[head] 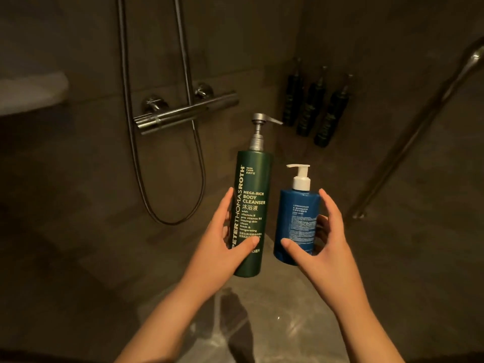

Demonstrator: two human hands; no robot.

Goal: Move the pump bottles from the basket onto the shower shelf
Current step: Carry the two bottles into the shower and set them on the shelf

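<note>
My left hand (222,244) grips a tall dark green pump bottle (251,205) with a silver pump, held upright in mid-air. My right hand (324,239) grips a shorter blue pump bottle (297,218) with a white pump, just right of the green one. Thumbs lie across the fronts of both bottles, fingers wrap behind. No basket is in view. I see no distinct shelf in this dim shower.
Three dark slim bottles (311,108) are lined up against the far right wall. A chrome shower mixer bar (183,115) with hose loops hangs on the wall at left. A slanted metal grab rail (408,142) runs at right. A white rounded edge (31,93) shows far left.
</note>
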